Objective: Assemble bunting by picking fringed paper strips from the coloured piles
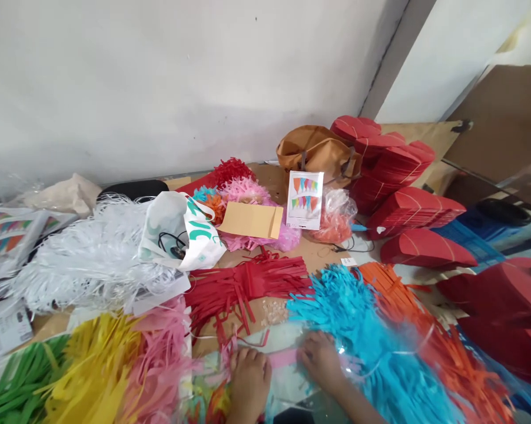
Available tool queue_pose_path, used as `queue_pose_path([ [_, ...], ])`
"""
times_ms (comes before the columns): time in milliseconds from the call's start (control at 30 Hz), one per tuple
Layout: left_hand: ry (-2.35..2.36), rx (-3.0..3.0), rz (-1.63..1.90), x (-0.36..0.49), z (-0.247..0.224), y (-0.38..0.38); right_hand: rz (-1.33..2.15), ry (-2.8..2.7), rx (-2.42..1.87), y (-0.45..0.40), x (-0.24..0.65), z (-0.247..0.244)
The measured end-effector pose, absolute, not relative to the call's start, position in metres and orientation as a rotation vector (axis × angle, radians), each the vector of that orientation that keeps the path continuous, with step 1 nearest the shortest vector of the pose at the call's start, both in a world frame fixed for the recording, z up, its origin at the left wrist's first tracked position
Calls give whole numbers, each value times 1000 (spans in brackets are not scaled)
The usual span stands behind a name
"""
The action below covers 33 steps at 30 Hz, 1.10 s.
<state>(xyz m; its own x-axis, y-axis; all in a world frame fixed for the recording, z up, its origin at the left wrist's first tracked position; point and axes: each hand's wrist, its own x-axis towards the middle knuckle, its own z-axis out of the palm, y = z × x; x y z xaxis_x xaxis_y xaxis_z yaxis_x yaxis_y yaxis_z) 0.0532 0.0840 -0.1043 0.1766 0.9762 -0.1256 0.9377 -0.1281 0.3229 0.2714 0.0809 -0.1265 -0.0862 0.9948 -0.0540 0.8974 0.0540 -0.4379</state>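
Between my hands a flat pink tissue paper strip stretches over a clear plastic sheet. My left hand has its fingers curled on the strip's left end. At the other end, my right hand closes its fingers on it. Multicoloured tissue fringe lies left of my left hand. A blue tissue fringe bundle is just right of my right hand. Beyond both hands rests a red tissue fringe bundle. My fingertips are partly hidden and slightly blurred.
White, pink, yellow and green fringe piles fill the left. A white bag, brown envelope and printed package stand behind. Orange fringe and red paper stacks are at right.
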Motion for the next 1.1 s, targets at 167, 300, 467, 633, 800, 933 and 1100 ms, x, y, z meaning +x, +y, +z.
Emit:
queue_pose_path([
  [167, 1884, 2096, 126, 57, -105, 87, 433, -2063, -1934, 81, 268, -135],
  [300, 1865, 2128, 247, 56, -110, 86, 357, -2016, -2030, 79, 273, -142],
  [467, 1641, 2300, 372, 53, -120, 83, 274, -2148, -1792, 67, 273, -143],
  [633, 1606, 2332, 340, 58, -113, 81, 318, -2333, -1501, 65, 252, -150],
  [800, 1692, 2393, 472, 67, -116, 74, 255, -2319, -1568, 75, 246, -147],
  [933, 1749, 2403, 631, 67, -127, 69, 100, -2309, -1439, 75, 252, -146],
  [1100, 1693, 2365, 665, 52, -127, 64, 123, -2159, -1378, 73, 270, -154],
])
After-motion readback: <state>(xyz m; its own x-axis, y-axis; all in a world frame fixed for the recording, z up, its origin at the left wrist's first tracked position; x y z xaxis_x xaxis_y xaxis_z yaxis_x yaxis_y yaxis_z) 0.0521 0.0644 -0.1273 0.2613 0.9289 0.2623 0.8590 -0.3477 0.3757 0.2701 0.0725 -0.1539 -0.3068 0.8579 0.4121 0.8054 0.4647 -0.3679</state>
